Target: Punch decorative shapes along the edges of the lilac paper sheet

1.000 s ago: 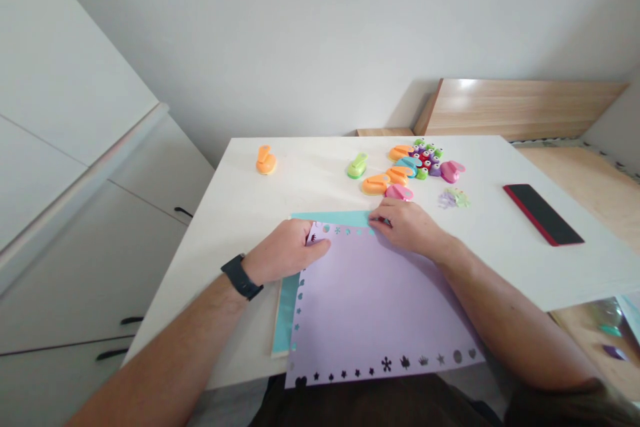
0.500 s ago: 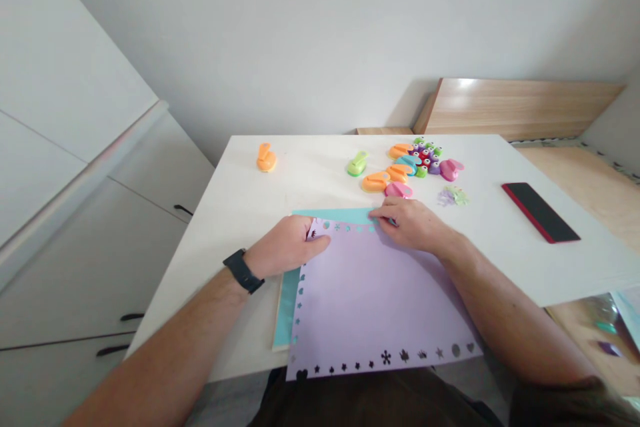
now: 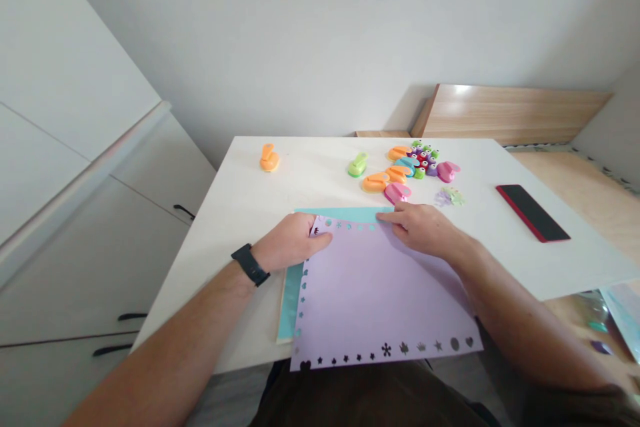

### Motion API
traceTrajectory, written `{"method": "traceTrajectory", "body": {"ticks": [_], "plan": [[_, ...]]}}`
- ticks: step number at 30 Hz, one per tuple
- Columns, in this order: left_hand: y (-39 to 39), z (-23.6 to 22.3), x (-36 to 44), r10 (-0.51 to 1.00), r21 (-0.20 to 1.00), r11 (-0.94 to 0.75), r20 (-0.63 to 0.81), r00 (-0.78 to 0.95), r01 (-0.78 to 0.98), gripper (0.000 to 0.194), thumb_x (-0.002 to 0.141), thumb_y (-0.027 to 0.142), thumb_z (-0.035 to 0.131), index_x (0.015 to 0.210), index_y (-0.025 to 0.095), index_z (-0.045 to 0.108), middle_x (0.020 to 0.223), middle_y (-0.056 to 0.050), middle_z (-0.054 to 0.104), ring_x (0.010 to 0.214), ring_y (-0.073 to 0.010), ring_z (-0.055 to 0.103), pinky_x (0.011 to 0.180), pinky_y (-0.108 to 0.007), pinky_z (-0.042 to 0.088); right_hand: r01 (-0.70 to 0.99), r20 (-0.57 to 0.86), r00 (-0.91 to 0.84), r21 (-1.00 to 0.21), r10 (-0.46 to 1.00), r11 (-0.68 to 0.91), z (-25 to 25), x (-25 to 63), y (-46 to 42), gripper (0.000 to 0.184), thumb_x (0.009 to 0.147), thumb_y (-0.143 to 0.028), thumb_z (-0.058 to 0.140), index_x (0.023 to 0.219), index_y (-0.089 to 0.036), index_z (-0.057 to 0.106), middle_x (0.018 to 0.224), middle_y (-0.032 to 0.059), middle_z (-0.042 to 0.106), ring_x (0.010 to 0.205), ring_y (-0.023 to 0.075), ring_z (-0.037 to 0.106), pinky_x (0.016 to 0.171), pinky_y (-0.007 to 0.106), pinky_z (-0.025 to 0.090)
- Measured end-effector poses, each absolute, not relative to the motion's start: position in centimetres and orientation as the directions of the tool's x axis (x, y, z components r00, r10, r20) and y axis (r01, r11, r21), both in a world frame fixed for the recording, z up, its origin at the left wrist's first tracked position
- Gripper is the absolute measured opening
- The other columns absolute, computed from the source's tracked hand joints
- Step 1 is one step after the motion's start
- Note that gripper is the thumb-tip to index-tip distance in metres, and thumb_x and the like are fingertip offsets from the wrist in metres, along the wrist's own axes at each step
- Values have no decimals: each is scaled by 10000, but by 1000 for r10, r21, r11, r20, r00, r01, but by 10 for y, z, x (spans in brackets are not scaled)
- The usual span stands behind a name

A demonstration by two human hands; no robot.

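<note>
A lilac paper sheet (image 3: 380, 300) with small punched shapes along its edges lies on a teal sheet (image 3: 291, 300), which shows at the top and left. My left hand (image 3: 293, 243) holds the sheet's upper left corner, with a black watch on the wrist. My right hand (image 3: 423, 227) lies along the top edge, fingertips on the lilac paper. A pale wooden board (image 3: 281, 327) edges out beneath the teal sheet. Several colourful craft punches (image 3: 397, 173) lie beyond my hands, with a pink punch (image 3: 397, 193) nearest my right hand.
On the white table (image 3: 310, 177) lie an orange punch (image 3: 269, 157), paper cut-outs (image 3: 450, 197) and a black phone in a red case (image 3: 533, 212). White cabinets (image 3: 100, 247) stand left. A wooden panel (image 3: 510, 113) leans at the back.
My right hand has slid a little to the right along the sheet's top edge. The whole view has shifted slightly, and the sheet's lower edge sits higher in the frame.
</note>
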State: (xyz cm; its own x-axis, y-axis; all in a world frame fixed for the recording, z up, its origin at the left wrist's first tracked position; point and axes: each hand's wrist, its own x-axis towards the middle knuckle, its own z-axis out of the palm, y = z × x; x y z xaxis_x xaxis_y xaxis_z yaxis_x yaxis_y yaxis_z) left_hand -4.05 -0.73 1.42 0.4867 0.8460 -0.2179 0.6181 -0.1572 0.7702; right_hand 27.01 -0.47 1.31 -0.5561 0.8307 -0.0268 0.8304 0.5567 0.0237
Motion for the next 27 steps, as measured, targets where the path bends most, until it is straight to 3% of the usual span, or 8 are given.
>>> {"method": "traceTrajectory", "body": {"ticks": [6, 15, 22, 27], "plan": [[-8, 16, -39, 855, 752, -193, -187, 483, 631, 232, 806, 368, 570, 818, 171, 692, 676, 16, 598, 647, -157, 520, 601, -263, 337, 904, -52, -410, 108, 910, 414, 10, 302, -13, 425, 975, -255, 452, 1335, -318, 669, 981, 75, 690, 731, 187, 621, 623, 286, 388], [-8, 16, -39, 851, 744, -204, -186, 491, 636, 229, 816, 372, 562, 761, 173, 661, 652, 14, 576, 627, -154, 504, 583, -266, 318, 981, -66, -87, 166, 994, 97, 5, 369, -6, 461, 988, -279, 400, 1342, -285, 695, 1184, 112, 725, 1004, 261, 691, 840, 367, 483], [-8, 17, -39, 851, 742, -208, -184, 492, 637, 223, 811, 372, 562, 757, 179, 660, 642, 16, 577, 624, -156, 509, 585, -268, 320, 992, 1, -25, 127, 1000, 24, 5, 381, -5, 457, 956, -283, 417, 1287, -260, 732, 1217, 101, 733, 1032, 284, 702, 868, 384, 508], [-9, 19, -39, 855, 754, -198, -180, 487, 626, 216, 802, 367, 574, 771, 179, 674, 640, 9, 592, 650, -168, 529, 598, -268, 335, 990, -45, -86, 104, 995, 90, 2, 379, -4, 456, 950, -264, 419, 1274, -265, 739, 1224, 86, 740, 1062, 266, 700, 921, 374, 504]]}}
